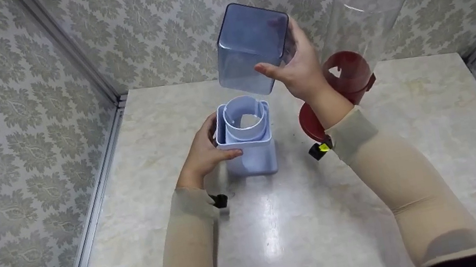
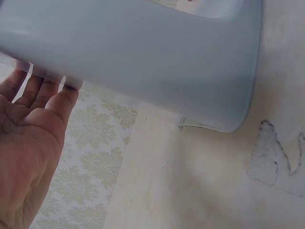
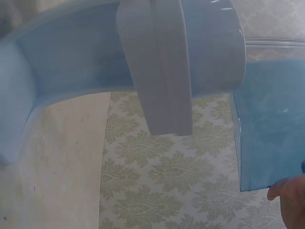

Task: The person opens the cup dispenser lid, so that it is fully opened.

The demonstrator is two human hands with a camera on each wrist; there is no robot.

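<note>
My left hand [image 1: 203, 154] grips a light-blue plastic stand [image 1: 252, 162] near its top, thumb along the front and fingers at the left side. The stand's upper part is a square rim with a round, open collar [image 1: 246, 131] rising inside it. In the left wrist view its smooth pale body [image 2: 157, 57] fills the upper part above the fingers [image 2: 62, 102]. Higher up and farther back, my right hand [image 1: 302, 72] holds a see-through blue-grey square container [image 1: 247, 45] from its right side, tilted, apart from the collar. The right wrist view shows this container [image 3: 271, 124] beyond the collar [image 3: 214, 47].
Right of my right forearm stands a dark red stand [image 1: 345, 67] with a tall clear cylinder [image 1: 365, 10] on top; the forearm hides part of it. Patterned wall panels [image 1: 151, 22] with metal edge strips [image 1: 74, 49] enclose the marbled table [image 1: 313, 237] at the back and sides.
</note>
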